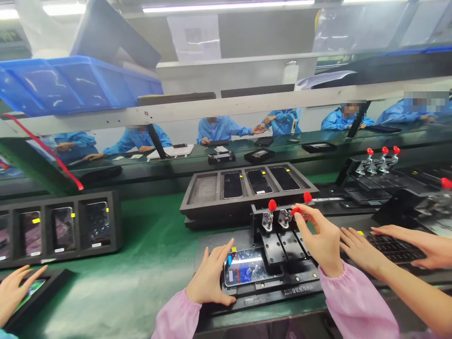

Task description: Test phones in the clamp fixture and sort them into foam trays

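My right hand [319, 238] pinches the red-tipped handle of a toggle clamp [282, 217] on a black fixture [282, 247]. My left hand [208, 275] lies with its fingers apart against the left edge of a smartphone [252, 267], which sits face up in the fixture's base and is partly under the clamp plates. Its screen is glossy and reflective, with a blue mark near the left end. Other hands reach in at both sides: one hand [360, 249] and another [402, 242] at right, near a black ridged pad [395, 248], and one hand [14, 294] at lower left.
A black tray [247, 188] holding several phones stands beyond the fixture, and another tray [60, 230] stands at left, on a green mat [148, 245]. More red-handled clamps stand at right. A glass panel reflects blue-clad workers and a blue crate.
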### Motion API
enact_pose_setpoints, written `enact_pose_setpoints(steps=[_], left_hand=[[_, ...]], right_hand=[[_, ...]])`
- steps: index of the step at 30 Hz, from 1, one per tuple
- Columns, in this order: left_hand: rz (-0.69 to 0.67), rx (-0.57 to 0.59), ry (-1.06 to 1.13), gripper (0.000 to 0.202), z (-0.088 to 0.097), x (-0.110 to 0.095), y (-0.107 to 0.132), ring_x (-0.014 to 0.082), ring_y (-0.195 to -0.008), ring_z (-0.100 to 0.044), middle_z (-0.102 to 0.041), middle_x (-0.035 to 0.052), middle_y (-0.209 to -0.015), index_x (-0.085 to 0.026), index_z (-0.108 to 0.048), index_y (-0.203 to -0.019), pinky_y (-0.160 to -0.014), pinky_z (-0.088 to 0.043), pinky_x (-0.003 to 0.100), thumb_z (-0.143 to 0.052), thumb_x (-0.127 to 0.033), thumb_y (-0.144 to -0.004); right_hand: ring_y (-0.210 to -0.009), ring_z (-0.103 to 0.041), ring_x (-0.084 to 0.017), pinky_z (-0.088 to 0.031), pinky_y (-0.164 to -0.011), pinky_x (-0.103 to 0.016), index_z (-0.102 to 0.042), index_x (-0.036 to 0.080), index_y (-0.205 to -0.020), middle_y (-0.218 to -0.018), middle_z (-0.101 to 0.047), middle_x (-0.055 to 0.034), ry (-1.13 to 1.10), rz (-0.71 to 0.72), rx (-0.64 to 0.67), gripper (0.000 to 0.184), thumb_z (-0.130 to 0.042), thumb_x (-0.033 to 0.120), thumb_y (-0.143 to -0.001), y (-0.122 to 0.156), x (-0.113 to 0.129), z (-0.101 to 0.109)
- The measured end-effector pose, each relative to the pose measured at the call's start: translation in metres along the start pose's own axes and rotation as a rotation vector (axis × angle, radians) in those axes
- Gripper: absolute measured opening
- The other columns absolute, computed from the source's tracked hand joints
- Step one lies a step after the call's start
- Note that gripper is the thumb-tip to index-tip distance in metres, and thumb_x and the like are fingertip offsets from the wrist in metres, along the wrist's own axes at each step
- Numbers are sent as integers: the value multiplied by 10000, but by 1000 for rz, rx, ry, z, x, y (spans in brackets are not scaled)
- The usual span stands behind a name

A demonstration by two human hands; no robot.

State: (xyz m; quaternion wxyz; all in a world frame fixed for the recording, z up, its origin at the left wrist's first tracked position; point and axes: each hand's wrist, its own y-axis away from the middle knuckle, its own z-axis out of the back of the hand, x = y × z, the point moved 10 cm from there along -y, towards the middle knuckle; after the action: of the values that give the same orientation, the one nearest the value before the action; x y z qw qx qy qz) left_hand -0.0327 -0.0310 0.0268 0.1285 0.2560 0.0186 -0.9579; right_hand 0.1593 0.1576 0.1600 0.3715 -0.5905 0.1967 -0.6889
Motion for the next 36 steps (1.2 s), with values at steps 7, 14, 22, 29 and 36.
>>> enact_pose_setpoints(steps=[7, 14, 22, 29, 36], left_hand=[[-53, -14, -9, 1270, -10, -12, -9, 302, -1281, -299, -335, 102, -1395, -323, 21, -1396, -1032, -85, 662, -794, -375, -423], [-144, 40, 28, 1221, -26, -29, -21, 344, -1336, -199, -200, 138, -1473, -286, 68, -1402, -997, -70, 712, -681, -660, -513], [-91, -22, 16, 1284, -14, -12, -8, 345, -1355, -130, -116, 136, -1495, -302, 121, -1391, -1031, -91, 670, -652, -731, -460], [-53, -134, 52, 1187, 2, 5, 10, 325, -1354, -153, -171, 141, -1481, -282, 47, -1402, -1075, -143, 593, -646, -690, -528], [-24, -135, 59, 1125, -2, 8, 20, 299, -1357, -161, -182, 122, -1479, -289, 18, -1395, -1092, -129, 569, -654, -654, -570]], right_hand=[[-777, -603, -145, -504, -782, -317, -589, 233, -1076, -982, -634, -22, -20, -22, 1, 256, -594, 214, -821, 0, -2, -1], [-773, -604, -137, -505, -780, -307, -589, 231, -1072, -964, -636, -14, 2, 13, 37, 245, -583, 203, -828, -2, 2, 0], [-800, -618, -138, -516, -778, -291, -581, 244, -1097, -1008, -637, -8, 8, 3, 112, 254, -568, 247, -842, -7, 4, -4], [-898, -621, -183, -525, -837, -332, -627, 231, -992, -992, -648, -19, -2, 18, 147, 164, -549, 268, -853, 2, 0, 1], [-972, -604, -196, -507, -875, -380, -602, 252, -1069, -1071, -633, -15, 11, 219, 131, 290, -566, 114, -816, 31, 6, 7]])
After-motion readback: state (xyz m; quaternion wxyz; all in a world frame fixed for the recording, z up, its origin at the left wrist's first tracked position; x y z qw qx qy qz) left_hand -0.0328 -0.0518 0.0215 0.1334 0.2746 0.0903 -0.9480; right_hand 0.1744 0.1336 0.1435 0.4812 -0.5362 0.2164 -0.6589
